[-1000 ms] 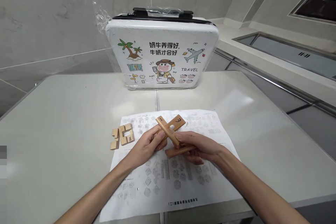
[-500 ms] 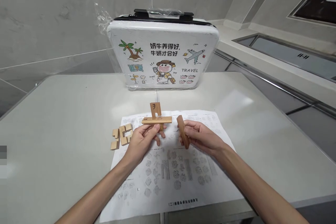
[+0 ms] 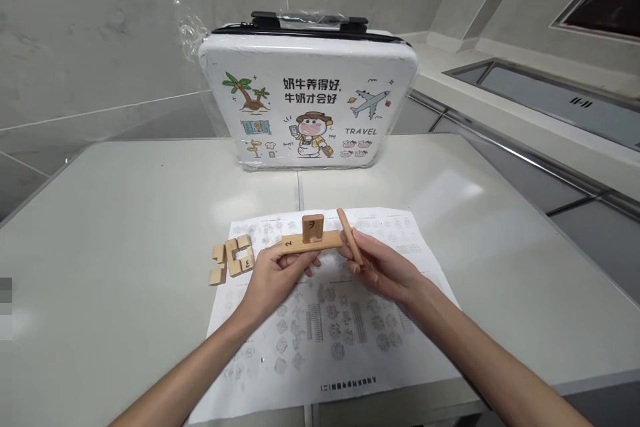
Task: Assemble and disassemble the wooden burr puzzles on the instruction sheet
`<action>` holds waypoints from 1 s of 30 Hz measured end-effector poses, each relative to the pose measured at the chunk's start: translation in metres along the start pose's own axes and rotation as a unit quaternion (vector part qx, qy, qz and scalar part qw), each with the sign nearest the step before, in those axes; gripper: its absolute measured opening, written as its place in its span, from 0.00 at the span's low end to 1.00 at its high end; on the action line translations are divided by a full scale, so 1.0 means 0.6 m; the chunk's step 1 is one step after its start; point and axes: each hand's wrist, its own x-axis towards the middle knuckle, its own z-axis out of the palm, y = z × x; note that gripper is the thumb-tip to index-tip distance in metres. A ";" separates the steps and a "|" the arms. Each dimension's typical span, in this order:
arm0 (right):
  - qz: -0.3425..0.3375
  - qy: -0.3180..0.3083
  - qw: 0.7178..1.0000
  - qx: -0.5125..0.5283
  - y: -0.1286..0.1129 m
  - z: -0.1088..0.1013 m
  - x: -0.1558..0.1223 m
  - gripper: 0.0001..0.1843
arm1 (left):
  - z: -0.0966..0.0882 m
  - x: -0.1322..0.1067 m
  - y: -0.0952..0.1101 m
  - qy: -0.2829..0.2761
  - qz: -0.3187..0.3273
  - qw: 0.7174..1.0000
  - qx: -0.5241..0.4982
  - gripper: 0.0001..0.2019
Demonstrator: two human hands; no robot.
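Note:
My left hand (image 3: 280, 273) pinches a flat wooden puzzle piece (image 3: 293, 244) marked 2, held level above the paper. Through it stands a second wooden puzzle piece (image 3: 313, 225) with a black mark like a 3; the lower part of that piece is hidden. My right hand (image 3: 383, 263) grips another slim wooden puzzle piece (image 3: 350, 235), tilted and seen edge-on, close by the right end of the level piece. Whether those two touch, I cannot tell. Left of my left hand lie several loose notched wooden puzzle pieces (image 3: 231, 259).
Beneath my hands a printed instruction sheet (image 3: 345, 347) with small diagrams is spread on the white table (image 3: 125, 247). At the back stands a white case (image 3: 310, 57) with cartoon prints, a black handle and clear plastic wrap. A counter runs along the right.
The joined pieces in my left hand have moved right and slightly down, and the upright one has turned. My right hand has tilted its piece edge-on, nearer to them.

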 end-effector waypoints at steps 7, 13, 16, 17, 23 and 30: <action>-0.008 -0.020 1.000 -0.016 -0.003 0.011 -0.007 0.28 | 0.002 0.001 0.004 0.006 0.008 1.000 0.002 0.11; -0.003 -0.021 1.000 0.013 -0.001 0.021 -0.013 0.43 | 0.003 0.001 0.000 -0.002 0.008 1.000 0.007 0.11; -0.001 -0.015 1.000 0.015 0.002 0.021 -0.011 0.44 | 0.002 0.000 -0.004 0.001 0.012 1.000 0.016 0.11; -0.002 -0.013 1.000 0.013 0.003 0.020 -0.011 0.44 | 0.002 -0.001 -0.005 -0.001 0.013 1.000 0.019 0.10; -0.035 -0.010 0.999 -0.022 0.010 0.020 -0.009 0.42 | 0.002 -0.001 -0.007 -0.025 0.019 0.999 0.018 0.13; -0.040 0.004 0.998 -0.046 0.023 0.027 -0.005 0.40 | 0.003 0.001 -0.008 -0.026 0.011 1.000 0.009 0.12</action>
